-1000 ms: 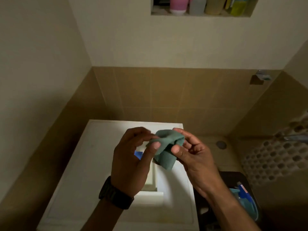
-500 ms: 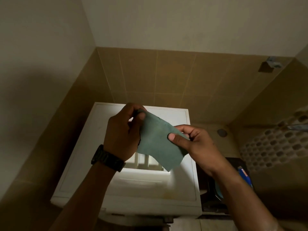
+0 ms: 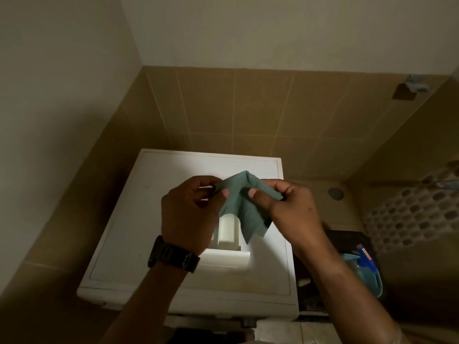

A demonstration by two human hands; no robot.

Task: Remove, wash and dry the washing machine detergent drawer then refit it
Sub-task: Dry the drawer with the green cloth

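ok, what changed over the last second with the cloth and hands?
The green cloth went from bunched to spread out, then gathered into a peak between the left hand and right hand. Both hands pinch it throughout. The detergent drawer stays lying on the washing machine.

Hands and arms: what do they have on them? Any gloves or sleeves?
No gloves, and no sleeves showing: both forearms are bare as far as the picture reaches. The left hand has a chunky black wristwatch with a wide band strapped round its wrist. The right hand wears nothing, no ring or band that I can see.
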